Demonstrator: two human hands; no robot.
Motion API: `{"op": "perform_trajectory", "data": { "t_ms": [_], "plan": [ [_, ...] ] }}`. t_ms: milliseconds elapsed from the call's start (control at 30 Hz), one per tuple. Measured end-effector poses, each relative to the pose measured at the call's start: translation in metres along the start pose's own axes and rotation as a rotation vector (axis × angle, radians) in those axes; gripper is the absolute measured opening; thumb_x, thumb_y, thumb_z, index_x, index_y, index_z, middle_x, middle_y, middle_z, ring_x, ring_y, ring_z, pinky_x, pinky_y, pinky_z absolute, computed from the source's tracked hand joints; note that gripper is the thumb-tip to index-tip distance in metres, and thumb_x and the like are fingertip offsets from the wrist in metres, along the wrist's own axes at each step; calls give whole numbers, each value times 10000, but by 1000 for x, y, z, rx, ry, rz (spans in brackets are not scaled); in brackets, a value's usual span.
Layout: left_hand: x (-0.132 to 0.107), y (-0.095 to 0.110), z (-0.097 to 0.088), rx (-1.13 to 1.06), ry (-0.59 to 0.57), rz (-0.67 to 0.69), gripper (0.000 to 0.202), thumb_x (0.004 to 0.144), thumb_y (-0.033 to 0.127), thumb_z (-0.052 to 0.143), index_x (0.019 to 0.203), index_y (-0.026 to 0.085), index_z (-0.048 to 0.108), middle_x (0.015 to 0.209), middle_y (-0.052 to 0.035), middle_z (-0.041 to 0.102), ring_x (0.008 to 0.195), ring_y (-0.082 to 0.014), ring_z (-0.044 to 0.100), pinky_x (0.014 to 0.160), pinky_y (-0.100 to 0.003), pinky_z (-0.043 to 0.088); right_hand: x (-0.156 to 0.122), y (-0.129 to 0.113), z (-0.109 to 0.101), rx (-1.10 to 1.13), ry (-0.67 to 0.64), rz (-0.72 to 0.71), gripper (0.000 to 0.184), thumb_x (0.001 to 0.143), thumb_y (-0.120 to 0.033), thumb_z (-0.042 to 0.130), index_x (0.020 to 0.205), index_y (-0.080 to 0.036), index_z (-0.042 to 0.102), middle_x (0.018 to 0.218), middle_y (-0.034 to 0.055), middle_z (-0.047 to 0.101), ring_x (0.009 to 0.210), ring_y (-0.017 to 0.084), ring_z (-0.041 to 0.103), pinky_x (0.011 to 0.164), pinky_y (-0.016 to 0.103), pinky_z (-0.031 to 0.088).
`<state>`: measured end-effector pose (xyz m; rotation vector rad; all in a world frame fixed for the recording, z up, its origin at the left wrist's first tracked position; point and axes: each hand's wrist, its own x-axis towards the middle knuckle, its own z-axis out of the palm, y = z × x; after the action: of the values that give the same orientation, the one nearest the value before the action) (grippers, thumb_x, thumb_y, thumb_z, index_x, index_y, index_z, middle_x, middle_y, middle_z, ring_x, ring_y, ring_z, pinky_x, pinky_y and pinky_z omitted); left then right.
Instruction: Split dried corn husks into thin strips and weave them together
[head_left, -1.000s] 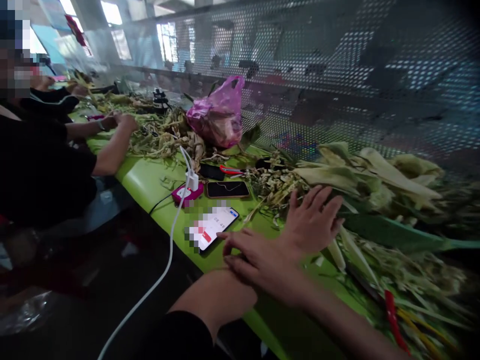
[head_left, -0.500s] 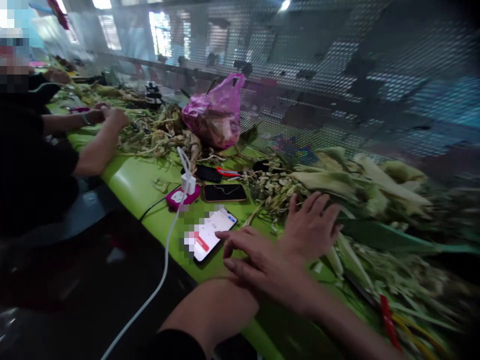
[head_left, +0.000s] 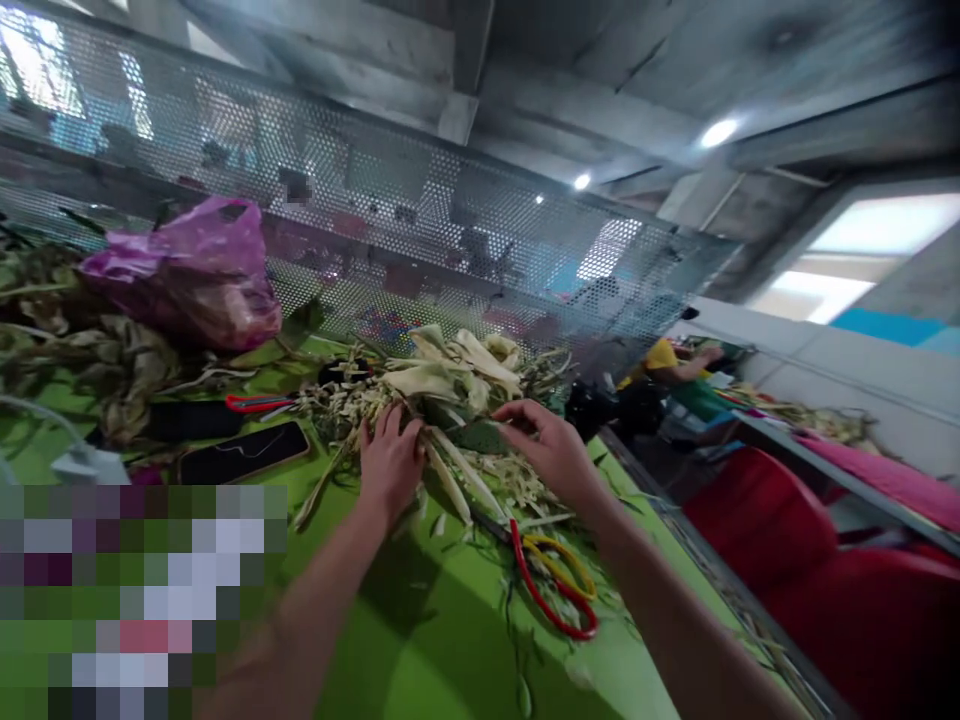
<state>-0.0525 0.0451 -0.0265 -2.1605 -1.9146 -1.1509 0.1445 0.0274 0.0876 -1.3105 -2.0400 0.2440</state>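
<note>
My left hand [head_left: 391, 468] lies over the near edge of a heap of plant scraps, its fingers spread and slightly bent on the leaves. At the heap's right side, my right hand [head_left: 551, 450] has its thumb and fingers at the edge of a dark green leaf [head_left: 478, 436], seemingly pinching it. Pale, wide husk-like leaves [head_left: 435, 378] top the heap, and small whitish buds or petals [head_left: 352, 395] lie to its left. Between my forearms rest scissors with red and yellow handles [head_left: 559, 580], blades partly under the scraps.
A dark phone [head_left: 244, 453] and a red-handled cutter [head_left: 259, 403] lie left on the green table [head_left: 405, 630]. Behind them sits a pink plastic bag [head_left: 199, 275]. Perforated metal panels [head_left: 420, 220] border the back. Red chairs [head_left: 765, 510] stand to the right; another person [head_left: 675, 365] sits further off.
The view has swung right. My right hand has left the lit phone's screen and moved to the green leaf, so my arms no longer cross. My left hand stays on the heap.
</note>
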Motion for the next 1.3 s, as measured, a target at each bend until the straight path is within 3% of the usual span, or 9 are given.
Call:
{"op": "perform_trajectory", "data": {
  "t_ms": [133,333,567,767,833,933,1033,1133,1300],
  "plan": [
    [4,-10,-2,95,-23,10,382,795,182,463,1146,270,587,1412,-74,421,1360,-236,268,1106,-526,153,-1,29,-7,-17,-7,48,172,809,-300,535,906,-195,631,813,20,652,735,162,577,691,265,426],
    [9,-19,-9,155,-5,-23,430,773,137,456,1170,250,575,1445,-78,382,1366,-247,251,1098,-552,139,-26,33,21,-190,-314,47,183,789,-330,557,859,-195,659,798,23,666,705,161,574,632,249,379],
    [10,-14,-11,83,34,-39,410,791,165,463,1175,257,575,1398,-67,449,1333,-250,313,1099,-513,171,-41,48,46,-359,-300,109,143,716,-188,566,838,-215,636,778,15,673,716,165,585,607,240,335],
    [12,1,-23,-115,116,-66,362,820,213,463,1165,250,567,1278,-64,550,1228,-239,431,1058,-431,263,-38,52,26,5,-221,179,116,759,-254,523,796,-191,614,704,7,629,631,152,545,581,244,359],
    [10,12,-26,-263,59,-100,270,824,268,479,1060,221,602,1117,-67,627,1091,-233,522,979,-398,351,-38,49,22,206,-212,227,134,761,-300,538,777,-179,594,645,-14,580,582,134,504,555,238,359],
    [-1,35,-23,-616,-181,-160,259,850,387,449,871,178,601,867,-47,652,830,-181,580,788,-311,447,-41,43,25,420,-184,261,161,758,-332,562,759,-172,574,619,-34,537,554,113,463,548,234,363],
    [-16,56,-12,-934,-410,-225,305,821,448,495,838,155,578,819,-44,638,778,-156,578,726,-271,460,-49,40,36,469,-138,251,156,750,-325,585,761,-170,573,633,-31,539,580,118,473,569,240,382],
    [-26,67,0,-1011,-452,-285,320,743,403,617,919,139,575,855,-54,641,784,-156,578,728,-274,462,-57,40,45,445,-112,239,108,731,-266,595,772,-167,581,678,-13,569,639,135,508,610,252,405],
    [-25,65,3,-1073,-468,-366,199,777,287,554,910,145,594,840,-45,644,771,-143,574,737,-273,465,-60,43,47,532,-89,266,150,747,-313,599,780,-167,583,674,-6,562,627,134,501,587,251,413]
  ]
}}
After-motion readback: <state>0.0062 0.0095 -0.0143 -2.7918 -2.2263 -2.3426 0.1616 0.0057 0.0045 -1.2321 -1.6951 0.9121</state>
